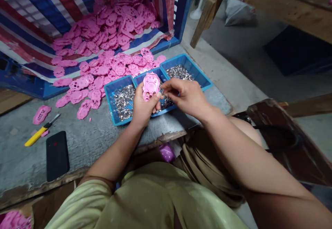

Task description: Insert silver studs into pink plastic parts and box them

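Observation:
My left hand grips a pink plastic piece with holes and raised marks, held upright above the middle tray. Just right of the piece is my right hand, its thumb and fingertips pinched together; whatever is between them is too small to make out. Under and beside both hands stand three joined blue trays holding small shiny metal parts. Behind them, many similar pink pieces spill over the table.
A large blue crate with a striped lining lies tipped toward me, heaped with pink pieces. At left are a yellow-handled screwdriver and a black phone. A wooden bench stands at upper right. A pink heap shows at lower left.

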### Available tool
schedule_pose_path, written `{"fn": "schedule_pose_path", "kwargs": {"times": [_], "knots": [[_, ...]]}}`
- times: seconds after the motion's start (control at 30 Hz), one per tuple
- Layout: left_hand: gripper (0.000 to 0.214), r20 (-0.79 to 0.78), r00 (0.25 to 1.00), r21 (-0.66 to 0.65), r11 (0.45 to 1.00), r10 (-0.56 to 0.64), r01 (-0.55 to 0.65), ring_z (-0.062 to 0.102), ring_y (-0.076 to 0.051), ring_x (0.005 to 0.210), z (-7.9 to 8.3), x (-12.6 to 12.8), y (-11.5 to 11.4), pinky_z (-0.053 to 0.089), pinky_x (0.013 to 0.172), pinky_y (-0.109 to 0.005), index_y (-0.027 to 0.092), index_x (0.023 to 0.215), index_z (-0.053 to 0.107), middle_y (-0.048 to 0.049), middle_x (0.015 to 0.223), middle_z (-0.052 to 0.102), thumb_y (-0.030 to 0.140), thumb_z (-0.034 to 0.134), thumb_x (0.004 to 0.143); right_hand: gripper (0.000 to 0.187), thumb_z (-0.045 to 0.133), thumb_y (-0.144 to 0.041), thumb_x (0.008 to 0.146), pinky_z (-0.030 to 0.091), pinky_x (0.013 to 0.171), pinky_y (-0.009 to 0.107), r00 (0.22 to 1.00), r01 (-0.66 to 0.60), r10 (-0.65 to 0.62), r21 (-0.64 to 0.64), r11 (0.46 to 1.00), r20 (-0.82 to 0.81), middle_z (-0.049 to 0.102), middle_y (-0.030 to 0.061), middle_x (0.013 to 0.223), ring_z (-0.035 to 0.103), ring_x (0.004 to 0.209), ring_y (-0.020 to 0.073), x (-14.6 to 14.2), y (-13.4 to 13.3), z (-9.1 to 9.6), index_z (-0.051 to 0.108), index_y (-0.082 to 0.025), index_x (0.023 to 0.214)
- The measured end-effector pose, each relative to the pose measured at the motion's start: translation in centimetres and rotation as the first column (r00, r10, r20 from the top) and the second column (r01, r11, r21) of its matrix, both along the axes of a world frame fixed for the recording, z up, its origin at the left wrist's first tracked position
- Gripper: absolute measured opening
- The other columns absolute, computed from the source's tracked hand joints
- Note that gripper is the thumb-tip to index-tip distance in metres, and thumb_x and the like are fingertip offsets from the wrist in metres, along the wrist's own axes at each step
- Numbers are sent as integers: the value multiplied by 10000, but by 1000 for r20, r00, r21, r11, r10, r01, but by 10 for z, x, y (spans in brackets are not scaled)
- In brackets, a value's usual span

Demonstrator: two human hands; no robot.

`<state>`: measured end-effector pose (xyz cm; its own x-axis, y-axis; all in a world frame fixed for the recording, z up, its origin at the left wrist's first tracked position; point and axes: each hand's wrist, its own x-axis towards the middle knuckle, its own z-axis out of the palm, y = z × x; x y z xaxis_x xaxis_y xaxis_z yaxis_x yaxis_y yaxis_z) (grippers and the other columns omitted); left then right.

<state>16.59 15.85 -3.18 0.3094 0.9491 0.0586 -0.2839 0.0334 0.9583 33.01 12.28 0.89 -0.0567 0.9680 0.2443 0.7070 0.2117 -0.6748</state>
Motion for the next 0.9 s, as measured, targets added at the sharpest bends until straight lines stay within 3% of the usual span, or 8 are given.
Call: {"fn": "schedule_pose_path", "kwargs": {"times": [0.13, 0.23, 0.37, 0.47, 0.53, 0.7, 0.8, 0.9], "knots": [[607, 46, 999, -61, 998, -27, 30, 529, -53, 408, 2, -2, 3, 226, 339, -209, 216, 1183, 543, 53, 717, 674, 379, 905, 724, 289, 501, -172, 965, 480, 855, 336, 958, -91, 71, 59, 994, 279, 793, 82, 1021, 692, 952, 228, -4, -4, 5, 749, -218, 1107], [587, 80, 997, -86, 996, -11, 18, 518, -40, 399, 4, -3, 5, 215, 330, -195, 227, 1118, 546, 70, 705, 645, 321, 925, 679, 287, 490, -191, 973, 480, 852, 350, 946, -119, 91, 73, 990, 311, 790, 89, 999, 677, 928, 233, -6, -5, 4, 758, -221, 1073], [646, 78, 996, -83, 996, 38, -32, 520, -44, 405, 6, -1, 4, 261, 330, -189, 232, 1122, 535, 75, 721, 633, 282, 945, 625, 182, 569, -201, 928, 495, 845, 333, 999, -1, 4, 68, 998, -53, 779, 62, 990, 677, 901, 202, -6, -1, -3, 742, -216, 981], [697, 58, 996, -25, 997, 74, -72, 514, -58, 400, 6, 0, 3, 282, 333, -194, 237, 1165, 511, 82, 695, 618, 313, 952, 630, 67, 673, -251, 853, 464, 693, 294, 907, 66, -87, -65, 996, -412, 715, 22, 815, 597, 700, 151, -5, 4, -8, 698, -189, 857], [724, 44, 995, 22, 996, 89, -90, 505, -58, 397, 5, 0, 2, 297, 342, -192, 243, 1187, 499, 83, 695, 619, 343, 958, 636, 197, 738, -359, 821, 407, 618, 282, 842, 3, -83, -150, 989, -533, 621, -17, 680, 498, 597, 121, -5, 7, -10, 664, -183, 772], [811, -11, 996, 81, 993, 89, -88, 496, -49, 403, 0, 1, 2, 323, 375, -181, 248, 1220, 478, 78, 723, 633, 431, 979, 610, 473, 852, -594, 678, 344, 620, 293, 794, -80, -60, -201, 976, -606, 510, -50, 588, 381, 577, 97, -5, 9, -12, 619, -183, 661], [795, -24, 998, 86, 995, 61, -58, 484, -45, 404, -2, 1, 2, 309, 384, -182, 246, 1255, 462, 80, 718, 606, 442, 950, 659, 425, 833, -555, 720, 381, 661, 320, 799, -90, -48, -199, 976, -599, 564, -15, 646, 444, 626, 126, -4, 9, -13, 633, -184, 673], [670, 41, 998, 68, 997, -37, 34, 537, -88, 439, -3, -1, 2, 301, 386, -206, 239, 1330, 456, 53, 706, 587, 459, 805, 802, 258, 781, -366, 789, 478, 823, 384, 838, -33, -14, -76, 997, -546, 671, 53, 860, 602, 841, 201, -4, 7, -12, 633, -194, 665]]}}
